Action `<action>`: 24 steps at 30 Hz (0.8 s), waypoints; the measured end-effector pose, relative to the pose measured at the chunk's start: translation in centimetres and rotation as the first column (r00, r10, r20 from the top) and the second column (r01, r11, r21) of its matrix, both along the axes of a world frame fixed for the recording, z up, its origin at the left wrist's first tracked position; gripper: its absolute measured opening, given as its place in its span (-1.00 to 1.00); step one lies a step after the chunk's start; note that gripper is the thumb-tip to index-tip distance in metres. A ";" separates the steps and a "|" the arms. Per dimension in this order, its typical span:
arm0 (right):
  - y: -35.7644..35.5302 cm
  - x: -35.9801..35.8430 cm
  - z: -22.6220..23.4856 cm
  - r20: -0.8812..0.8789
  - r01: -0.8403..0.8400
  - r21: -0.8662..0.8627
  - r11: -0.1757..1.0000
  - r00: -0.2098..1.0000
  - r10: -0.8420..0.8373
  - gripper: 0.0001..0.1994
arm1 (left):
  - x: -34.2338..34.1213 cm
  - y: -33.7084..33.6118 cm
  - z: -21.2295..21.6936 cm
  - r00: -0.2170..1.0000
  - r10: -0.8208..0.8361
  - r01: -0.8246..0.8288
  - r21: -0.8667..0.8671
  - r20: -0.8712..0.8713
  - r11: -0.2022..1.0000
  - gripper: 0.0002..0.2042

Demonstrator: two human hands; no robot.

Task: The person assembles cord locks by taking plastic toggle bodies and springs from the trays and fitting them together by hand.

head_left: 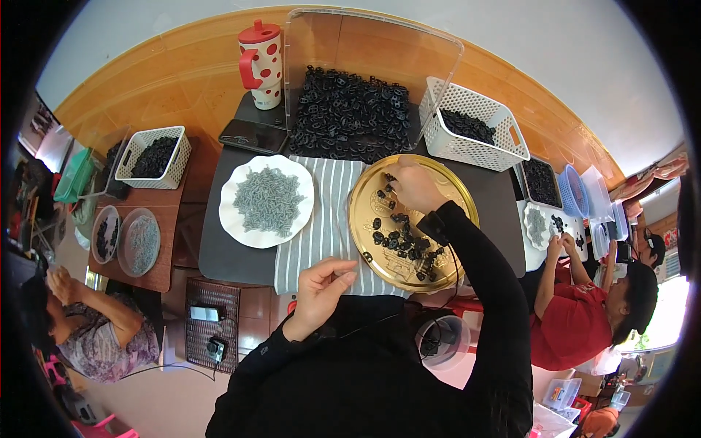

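Over the far part of a round gold tray (371, 212), my right hand (415, 188) reaches down with its fingers together at a small black plastic piece (389, 177). Whether it grips that piece is hidden by the fingers. Several more small black plastic pieces (406, 247) lie loose on the tray. My left hand (321, 288) hovers by the near edge of a grey striped cloth (292, 271), thumb and fingers curled together; anything between them is too small to see. Left of the tray, a white scalloped plate (228, 217) holds a heap of small grey spring-like pieces (267, 197).
A clear-walled bin (438, 73) full of black parts (354, 109) stands at the back, beside a white basket (504, 150). At the back left are a dark phone (253, 136) and a spotted tumbler (261, 69). Co-workers (591, 314) (109, 325) sit on both sides.
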State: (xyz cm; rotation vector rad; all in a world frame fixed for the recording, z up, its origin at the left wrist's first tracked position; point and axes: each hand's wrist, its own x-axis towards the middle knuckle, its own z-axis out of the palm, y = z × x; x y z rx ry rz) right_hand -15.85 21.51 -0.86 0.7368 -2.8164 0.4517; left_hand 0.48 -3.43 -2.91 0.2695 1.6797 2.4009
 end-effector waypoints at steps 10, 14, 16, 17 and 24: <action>-1.9 3.6 0.7 0.107 -0.154 -0.020 0.988 0.982 0.155 -0.82 | 0.6 0.0 -0.6 0.998 -0.063 0.063 0.005 -0.021 0.998 -0.82; -1.6 5.9 0.5 0.166 -0.076 -0.147 0.986 0.981 0.100 -0.86 | 0.3 0.2 -0.7 0.996 -0.086 0.085 -0.026 -0.021 0.996 -0.82; -0.9 6.5 0.5 0.190 0.002 -0.238 0.971 0.981 0.045 -0.87 | 0.1 0.3 -0.7 0.996 -0.091 0.090 -0.050 -0.020 0.995 -0.82; -0.4 6.8 0.7 0.160 0.016 -0.242 0.970 0.987 0.024 -0.88 | 0.1 0.2 -0.7 0.996 -0.091 0.090 -0.058 -0.010 0.994 -0.82; 0.1 8.3 1.2 0.139 -0.017 -0.138 0.990 0.990 0.036 -0.88 | 0.6 0.9 -0.6 0.997 -0.071 0.069 -0.076 -0.018 0.995 -0.83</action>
